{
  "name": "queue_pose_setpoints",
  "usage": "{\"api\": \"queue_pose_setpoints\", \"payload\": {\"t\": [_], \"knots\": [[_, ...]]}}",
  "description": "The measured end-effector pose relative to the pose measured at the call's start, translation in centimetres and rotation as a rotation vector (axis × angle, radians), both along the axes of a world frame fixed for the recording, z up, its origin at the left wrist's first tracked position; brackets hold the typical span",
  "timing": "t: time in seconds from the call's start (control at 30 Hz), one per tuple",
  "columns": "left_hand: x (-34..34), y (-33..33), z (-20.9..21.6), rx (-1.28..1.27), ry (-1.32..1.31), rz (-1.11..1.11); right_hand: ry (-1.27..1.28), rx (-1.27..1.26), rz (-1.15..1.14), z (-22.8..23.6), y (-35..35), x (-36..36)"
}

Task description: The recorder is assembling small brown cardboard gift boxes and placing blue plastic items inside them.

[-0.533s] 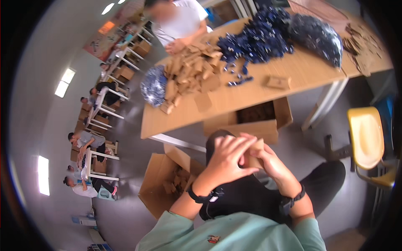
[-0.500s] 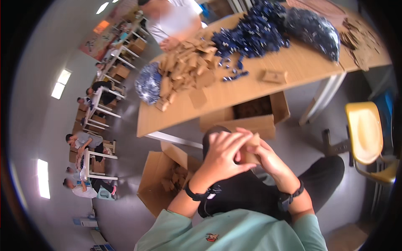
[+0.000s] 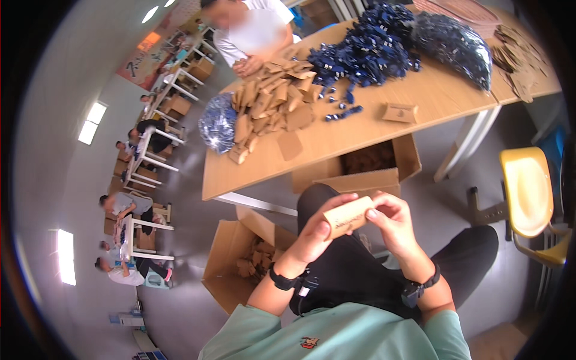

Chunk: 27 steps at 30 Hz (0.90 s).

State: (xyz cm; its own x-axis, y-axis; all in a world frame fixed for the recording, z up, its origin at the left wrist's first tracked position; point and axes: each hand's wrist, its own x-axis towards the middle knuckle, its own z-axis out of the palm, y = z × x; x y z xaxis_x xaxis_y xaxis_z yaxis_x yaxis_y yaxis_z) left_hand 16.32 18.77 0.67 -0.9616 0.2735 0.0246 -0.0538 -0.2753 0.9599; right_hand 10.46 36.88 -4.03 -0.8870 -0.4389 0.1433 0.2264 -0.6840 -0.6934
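Observation:
A small brown cardboard pillow box [image 3: 348,218] is held above my lap, printed side up. My left hand [image 3: 313,235] grips its left end, thumb on the near edge and fingers behind. At the right end, my right hand [image 3: 393,223] pinches the box's edge between thumb and fingers. On the table ahead lies a heap of similar pillow boxes [image 3: 273,99]. A single pillow box [image 3: 399,113] rests apart near the table's front edge. Behind them is a pile of dark blue strap-like pieces [image 3: 363,48]; what they are exactly is unclear.
An open carton [image 3: 225,255] with brown boxes stands left of my legs; another carton [image 3: 360,180] sits under the wooden table [image 3: 240,177]. Clear bags [image 3: 217,123] lie on the tabletop. A person [image 3: 255,33] works across it. A yellow chair [image 3: 527,192] is at right.
My hands have come apart from around the box and lowered slightly, so its printed face shows. Both hands still hold it.

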Motion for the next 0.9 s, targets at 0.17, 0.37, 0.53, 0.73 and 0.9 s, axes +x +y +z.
{"api": "queue_pose_setpoints", "payload": {"t": [0.17,0.37,0.53,0.73,0.9], "knots": [[-0.1,0.3,0.8,-0.034,0.044,-0.017,0.018,-0.008,0.018,0.1,0.1,0.2],[-0.6,-0.1,1.7,-0.105,-0.07,-0.01,0.155,0.142,-0.039,0.9,0.2,0.2],[-0.9,-0.4,2.1,-0.083,-0.138,-0.015,0.251,0.246,-0.098,1.5,0.3,0.2],[-1.3,0.2,2.9,-0.08,-0.121,-0.028,0.253,0.245,-0.102,1.9,0.7,0.4],[-1.5,-0.1,3.4,-0.147,-0.142,-0.054,0.283,0.268,-0.12,2.1,1.0,0.6]]}}
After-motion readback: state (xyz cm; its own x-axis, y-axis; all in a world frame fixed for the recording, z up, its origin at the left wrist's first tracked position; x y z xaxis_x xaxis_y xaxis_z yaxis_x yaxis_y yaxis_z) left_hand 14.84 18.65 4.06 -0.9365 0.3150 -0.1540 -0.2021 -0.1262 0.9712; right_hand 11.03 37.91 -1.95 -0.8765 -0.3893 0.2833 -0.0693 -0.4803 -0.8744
